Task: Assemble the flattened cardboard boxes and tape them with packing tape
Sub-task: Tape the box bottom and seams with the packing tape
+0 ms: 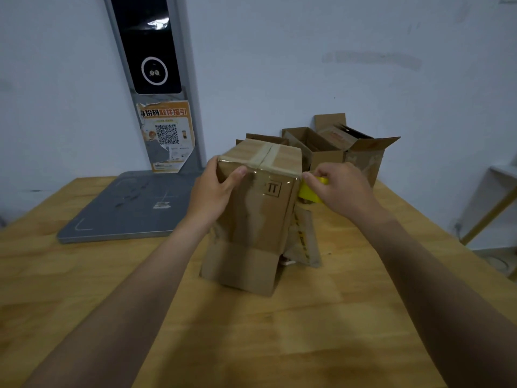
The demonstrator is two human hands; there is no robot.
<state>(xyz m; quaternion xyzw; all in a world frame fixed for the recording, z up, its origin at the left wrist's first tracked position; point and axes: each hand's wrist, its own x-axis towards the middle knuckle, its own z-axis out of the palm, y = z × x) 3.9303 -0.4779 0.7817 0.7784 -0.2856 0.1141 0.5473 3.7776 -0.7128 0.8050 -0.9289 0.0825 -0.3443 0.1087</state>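
A brown cardboard box (pixel 260 208) stands upright in the middle of the wooden table (pixel 84 289). Its upper face is closed, with tape along the seam. Its lower flaps splay out on the table. My left hand (pixel 215 191) holds the box's upper left corner, with the thumb pressing on the front face near the top edge. My right hand (pixel 341 186) grips a yellow roll of packing tape (pixel 310 191) against the box's upper right edge. Clear tape runs across the top front edge between my two hands.
Several open cardboard boxes (pixel 335 149) stand behind, near the wall. A grey scale platform (pixel 126 208) with an upright post and dark screen (pixel 151 43) lies at the left. A white stand (pixel 492 203) is beyond the table's right edge.
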